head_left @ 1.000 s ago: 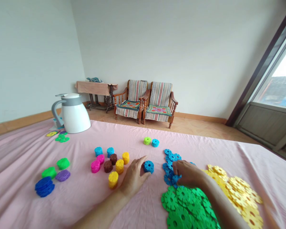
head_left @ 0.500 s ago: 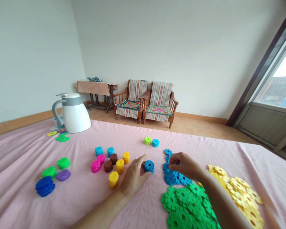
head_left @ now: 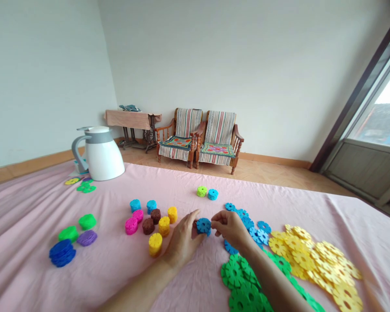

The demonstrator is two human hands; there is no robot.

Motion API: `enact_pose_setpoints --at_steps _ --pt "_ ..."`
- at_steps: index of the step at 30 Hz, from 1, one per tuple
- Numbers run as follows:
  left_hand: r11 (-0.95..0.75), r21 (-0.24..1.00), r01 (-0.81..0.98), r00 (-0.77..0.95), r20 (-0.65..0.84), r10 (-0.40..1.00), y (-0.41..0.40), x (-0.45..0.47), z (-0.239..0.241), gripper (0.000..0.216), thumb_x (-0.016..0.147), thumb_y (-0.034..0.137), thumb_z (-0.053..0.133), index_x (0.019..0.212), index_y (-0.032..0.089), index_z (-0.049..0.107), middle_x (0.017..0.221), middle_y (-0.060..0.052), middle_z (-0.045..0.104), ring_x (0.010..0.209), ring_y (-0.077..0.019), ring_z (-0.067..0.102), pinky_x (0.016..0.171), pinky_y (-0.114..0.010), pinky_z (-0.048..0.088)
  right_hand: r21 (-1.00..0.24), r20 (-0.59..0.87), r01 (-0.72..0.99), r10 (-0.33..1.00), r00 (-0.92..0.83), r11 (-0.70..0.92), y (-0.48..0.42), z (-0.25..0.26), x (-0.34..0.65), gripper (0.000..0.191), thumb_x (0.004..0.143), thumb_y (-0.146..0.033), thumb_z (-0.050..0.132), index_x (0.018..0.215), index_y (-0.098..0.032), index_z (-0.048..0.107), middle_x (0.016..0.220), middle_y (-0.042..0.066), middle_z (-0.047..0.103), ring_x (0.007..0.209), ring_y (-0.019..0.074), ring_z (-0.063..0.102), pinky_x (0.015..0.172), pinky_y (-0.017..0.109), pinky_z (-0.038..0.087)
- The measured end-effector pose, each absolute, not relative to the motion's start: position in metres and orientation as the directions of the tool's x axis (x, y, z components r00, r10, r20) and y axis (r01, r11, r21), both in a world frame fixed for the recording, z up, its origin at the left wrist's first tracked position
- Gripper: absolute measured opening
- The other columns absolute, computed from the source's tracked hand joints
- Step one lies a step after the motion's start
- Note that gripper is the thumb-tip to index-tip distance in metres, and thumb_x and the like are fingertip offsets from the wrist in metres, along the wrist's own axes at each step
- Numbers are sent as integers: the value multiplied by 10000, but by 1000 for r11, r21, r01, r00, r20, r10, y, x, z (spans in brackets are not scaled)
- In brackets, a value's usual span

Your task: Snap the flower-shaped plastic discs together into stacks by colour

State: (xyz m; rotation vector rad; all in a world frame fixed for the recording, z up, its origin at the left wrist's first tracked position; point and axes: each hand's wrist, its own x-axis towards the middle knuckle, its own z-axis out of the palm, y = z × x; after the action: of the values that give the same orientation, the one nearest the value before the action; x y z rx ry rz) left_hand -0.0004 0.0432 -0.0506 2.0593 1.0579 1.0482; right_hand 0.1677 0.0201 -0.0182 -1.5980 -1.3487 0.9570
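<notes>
My left hand (head_left: pixel 182 236) curls round a short stack of blue notched plastic discs (head_left: pixel 203 225), thumb at its near side and fingers behind. At the stack's right edge is my right hand (head_left: pixel 228 226), thumb and forefinger pinched at the rim of the top disc, which sits slightly off the ones under it. Loose blue discs (head_left: pixel 248 223) lie flat beyond and beneath my right hand. My right forearm partly covers a heap of green discs (head_left: pixel 236 271).
Yellow discs (head_left: pixel 325 260) are heaped at the right. Several small stacks, such as a yellow stack (head_left: pixel 155 244) and a brown stack (head_left: pixel 148 226), stand left of my left hand. A white jug (head_left: pixel 104 158) stands at the pink-clothed table's (head_left: pixel 117 268) far left.
My right hand has moved left from the loose blue discs to the stack. The top of the stack now shows a disc sitting off-centre. My left hand has stayed in place.
</notes>
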Motion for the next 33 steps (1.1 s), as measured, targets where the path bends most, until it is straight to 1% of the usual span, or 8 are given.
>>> enact_pose_setpoints --at_steps 4,9,13,16,18,24,28,33 --pt "-499 772 393 372 363 854 42 -1 -49 554 709 162 633 1238 222 480 1171 -61 606 1083 -230 560 946 -405 454 -720 104 694 988 113 -3 12 -5 188 78 692 -161 508 703 -177 583 630 3 625 577 128 593 564 236 404" --pt "-532 734 422 361 403 841 35 1 -41 477 694 149 630 1154 203 514 1078 -64 619 997 -225 592 876 -377 488 -358 -70 931 992 -104 72 -10 10 206 210 600 -139 573 800 -179 623 844 55 644 817 191 579 688 275 380" --pt "-580 686 440 367 452 813 33 1 -41 444 701 115 577 1131 198 501 1065 -70 612 997 -218 591 872 -362 488 -278 -116 957 987 -114 78 -15 9 210 263 582 -136 578 842 -167 597 908 71 617 858 200 552 708 280 368" --pt "-584 678 446 364 459 811 34 1 -42 476 705 107 552 1167 190 474 1078 -73 609 1001 -211 587 880 -356 482 -364 -110 927 984 -142 93 -10 8 213 196 577 -117 559 763 -176 581 802 35 617 773 168 542 639 256 356" --pt "-573 688 445 364 445 818 34 1 -41 491 698 104 555 1174 186 469 1080 -73 611 1007 -210 584 889 -357 477 -506 -98 858 983 -157 87 -5 8 212 116 599 -132 553 703 -181 561 684 3 592 668 137 529 559 233 337" --pt "-529 753 392 352 408 842 35 1 -40 440 751 121 551 1177 201 469 1072 -62 626 1007 -198 590 875 -359 481 -919 18 395 998 67 -10 11 1 182 61 699 -237 529 715 -192 491 557 -35 582 512 106 555 498 224 406" --pt "-511 768 386 351 390 851 36 1 -43 469 731 106 571 1179 206 473 1049 -58 635 965 -201 609 843 -357 493 -970 -28 238 994 109 -53 17 -10 166 98 691 -257 559 721 -192 492 552 -32 609 520 121 605 496 227 447" --pt "-510 772 379 354 388 851 36 2 -43 450 728 99 569 1159 207 493 1061 -52 635 975 -205 607 836 -353 495 -968 -38 243 993 110 -64 20 -20 166 91 681 -229 562 736 -179 510 563 -32 607 546 137 638 508 228 470"
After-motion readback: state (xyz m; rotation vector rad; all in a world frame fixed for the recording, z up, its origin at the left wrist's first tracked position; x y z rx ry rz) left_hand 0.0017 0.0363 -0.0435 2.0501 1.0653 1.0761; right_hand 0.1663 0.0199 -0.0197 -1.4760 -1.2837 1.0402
